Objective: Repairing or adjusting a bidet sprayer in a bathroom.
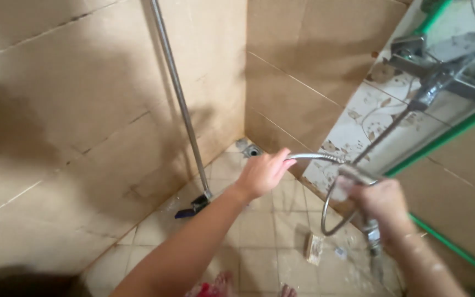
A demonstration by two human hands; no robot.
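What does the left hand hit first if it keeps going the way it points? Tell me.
Probably the tiled corner wall above the floor drain. The left hand, gripping the metal hose, points there; depth is unclear.

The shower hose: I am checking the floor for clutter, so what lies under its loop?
Under the looped silver metal shower hose lies wet beige tiled floor with a small pale rectangular block. The right hand and forearm cover the floor further right.
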